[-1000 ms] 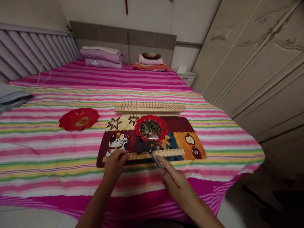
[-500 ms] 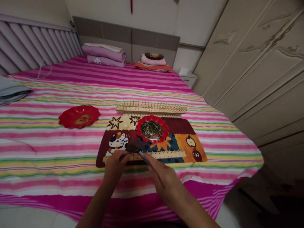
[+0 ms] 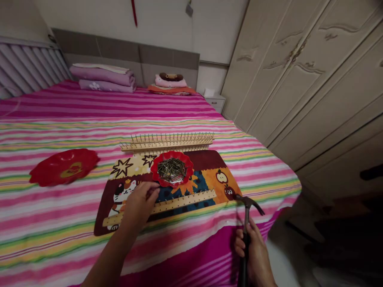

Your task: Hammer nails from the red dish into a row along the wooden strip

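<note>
My right hand is wrapped round the handle of a claw hammer, held head up off the right corner of the mat. Over a wooden strip on the mat is my left hand, thumb and fingers curled together; whether a nail is between them I cannot make out. A row of nails stands in the strip's right part, and its left part is partly behind the hand. Just beyond my left fingertips a red scalloped dish holds a heap of loose nails.
The patterned mat lies on a striped bed cover. Behind it sit wooden strips bristling with nails. A second red dish is at the left. Folded bedding is at the headboard; a wardrobe stands right.
My right hand has carried the hammer away from the strip to the right. The left hand has shifted toward the dish of nails. My view has turned right.
</note>
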`<state>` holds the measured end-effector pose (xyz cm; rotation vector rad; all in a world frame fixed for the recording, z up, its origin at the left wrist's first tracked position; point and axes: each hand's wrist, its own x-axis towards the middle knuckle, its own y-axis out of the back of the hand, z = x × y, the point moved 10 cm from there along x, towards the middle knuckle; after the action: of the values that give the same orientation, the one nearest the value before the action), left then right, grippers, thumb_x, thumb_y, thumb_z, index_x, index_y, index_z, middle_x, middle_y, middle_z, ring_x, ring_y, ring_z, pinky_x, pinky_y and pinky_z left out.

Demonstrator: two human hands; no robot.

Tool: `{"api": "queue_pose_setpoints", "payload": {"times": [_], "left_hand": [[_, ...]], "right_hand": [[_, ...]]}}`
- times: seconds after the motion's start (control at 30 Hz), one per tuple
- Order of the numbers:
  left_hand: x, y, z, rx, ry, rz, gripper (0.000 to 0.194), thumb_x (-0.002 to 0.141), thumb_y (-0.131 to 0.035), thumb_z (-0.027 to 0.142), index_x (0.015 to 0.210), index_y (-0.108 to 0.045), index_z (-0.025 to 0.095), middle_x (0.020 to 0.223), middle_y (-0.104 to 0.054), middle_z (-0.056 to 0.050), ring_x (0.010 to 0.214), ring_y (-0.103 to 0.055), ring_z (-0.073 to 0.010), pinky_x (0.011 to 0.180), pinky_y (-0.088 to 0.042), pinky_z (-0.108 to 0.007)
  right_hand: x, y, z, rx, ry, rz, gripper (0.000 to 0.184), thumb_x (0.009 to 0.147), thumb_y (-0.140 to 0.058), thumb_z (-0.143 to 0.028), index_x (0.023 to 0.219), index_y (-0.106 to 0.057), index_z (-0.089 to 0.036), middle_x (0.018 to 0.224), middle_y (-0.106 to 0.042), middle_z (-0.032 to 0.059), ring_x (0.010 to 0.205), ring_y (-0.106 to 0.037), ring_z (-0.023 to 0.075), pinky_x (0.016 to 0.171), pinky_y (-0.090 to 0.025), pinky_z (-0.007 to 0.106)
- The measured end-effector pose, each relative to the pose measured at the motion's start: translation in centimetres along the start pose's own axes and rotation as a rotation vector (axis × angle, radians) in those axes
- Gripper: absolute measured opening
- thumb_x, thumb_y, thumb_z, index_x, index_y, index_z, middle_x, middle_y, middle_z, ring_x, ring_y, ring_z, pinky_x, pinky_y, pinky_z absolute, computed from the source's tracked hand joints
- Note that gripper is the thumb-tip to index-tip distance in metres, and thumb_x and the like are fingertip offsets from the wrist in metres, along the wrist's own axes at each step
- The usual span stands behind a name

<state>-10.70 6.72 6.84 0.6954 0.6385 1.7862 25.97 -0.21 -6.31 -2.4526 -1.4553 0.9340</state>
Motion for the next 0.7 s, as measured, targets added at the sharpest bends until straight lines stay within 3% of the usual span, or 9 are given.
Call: {"api": "queue_pose_setpoints", "payload": {"times": [0.13, 0.23, 0.33, 0.5, 0.7], "left_hand": [[3.3, -5.3, 4.7, 0.333, -0.157, -0.224, 0.027, 0.082, -0.042, 0.024, 0.09, -0.068, 0.021, 0.097, -0.067, -0.005, 0.095, -0.059, -0.0173, 0.086, -0.045, -0.026], [5.2, -8.4, 6.0, 0.454, -0.169, -0.312, 0.024, 0.077, -0.047, 0.015, 0.081, -0.071, 0.019, 0.091, -0.069, -0.009, 0.091, -0.061, -0.0192, 0.083, -0.046, -0.028], [6.5, -10.2, 6.3, 0.507, -0.138, -0.355, 0.022, 0.07, -0.051, 0.008, 0.07, -0.071, 0.017, 0.081, -0.07, -0.013, 0.083, -0.064, -0.0214, 0.077, -0.047, -0.029], [7.3, -10.6, 5.8, 0.504, -0.108, -0.37, 0.021, 0.069, -0.05, 0.008, 0.063, -0.069, 0.014, 0.079, -0.07, -0.018, 0.08, -0.065, -0.0241, 0.075, -0.046, -0.031], [7.5, -8.6, 4.5, 0.277, -0.097, -0.383, 0.018, 0.074, -0.051, 0.023, 0.063, -0.065, 0.02, 0.067, -0.068, -0.004, 0.069, -0.061, -0.0163, 0.066, -0.042, -0.024]], "right_hand": [[0.9, 1.0, 2.2, 0.098, -0.083, -0.008, 0.045, 0.069, -0.068, -0.035, 0.108, -0.047, -0.031, 0.051, -0.044, -0.0115, 0.033, -0.035, 0.004, 0.029, -0.025, 0.01], [1.2, 1.4, 2.6, 0.122, -0.103, -0.007, 0.052, 0.068, -0.07, -0.036, 0.113, -0.046, -0.032, 0.051, -0.045, -0.0114, 0.033, -0.036, 0.0042, 0.029, -0.025, 0.01], [1.4, 1.5, 2.3, 0.133, -0.103, -0.009, 0.057, 0.068, -0.07, -0.037, 0.118, -0.045, -0.031, 0.051, -0.047, -0.011, 0.033, -0.036, 0.004, 0.029, -0.025, 0.01], [1.6, 1.5, 2.0, 0.13, -0.104, -0.003, 0.061, 0.068, -0.07, -0.038, 0.122, -0.043, -0.031, 0.051, -0.047, -0.0109, 0.032, -0.036, 0.0042, 0.029, -0.024, 0.01], [1.7, 1.5, 2.3, 0.121, -0.103, -0.001, 0.063, 0.067, -0.07, -0.039, 0.122, -0.042, -0.031, 0.05, -0.046, -0.0112, 0.032, -0.036, 0.0043, 0.029, -0.023, 0.009]]}}
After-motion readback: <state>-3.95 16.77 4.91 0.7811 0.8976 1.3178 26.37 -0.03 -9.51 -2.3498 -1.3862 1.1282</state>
